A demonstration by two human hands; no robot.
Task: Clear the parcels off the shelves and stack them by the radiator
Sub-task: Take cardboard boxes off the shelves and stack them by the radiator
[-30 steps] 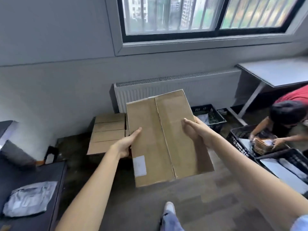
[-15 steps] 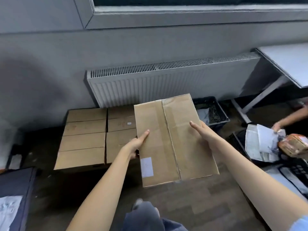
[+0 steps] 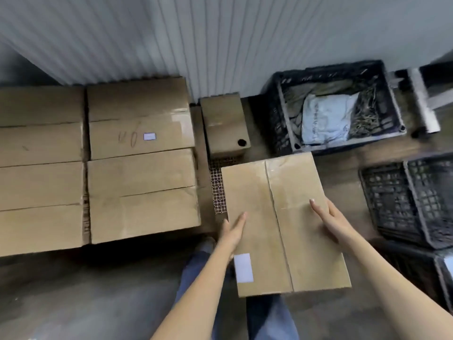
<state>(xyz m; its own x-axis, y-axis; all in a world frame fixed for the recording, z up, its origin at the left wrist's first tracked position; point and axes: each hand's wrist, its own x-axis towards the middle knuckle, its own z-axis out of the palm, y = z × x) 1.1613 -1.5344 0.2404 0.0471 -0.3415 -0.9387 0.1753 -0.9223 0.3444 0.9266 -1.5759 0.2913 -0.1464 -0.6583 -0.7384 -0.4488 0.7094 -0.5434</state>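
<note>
Carried parcel (image 3: 282,224): a flat, stiff cardboard carton with a taped centre seam and a white label (image 3: 243,267) near its left front corner, held level above the floor (image 3: 73,303) in front of the radiator (image 3: 220,40). The left hand (image 3: 232,231) lies with straight fingers against the left edge; the right hand (image 3: 328,222) does the same at the right edge. Neither grip curls round the carton: both are flat palms pressing inward. Carried this way, the parcel is judged light to moderate in weight; the smooth board could slip between open palms, so a hold under the two long edges, near mid-length, would be surer.

Stacked parcels (image 3: 139,155) sit against the radiator's foot on the left, a small box (image 3: 224,126) just beside them, and a black crate (image 3: 338,106) holding a grey mailer bag to the right; a second crate (image 3: 411,204) stands at the right edge.

Compared with half a second earlier, the view has dropped steeply: the window sill and table are gone from sight, the stack looms larger, and the carton hangs lower, near the gap right of the stack.
</note>
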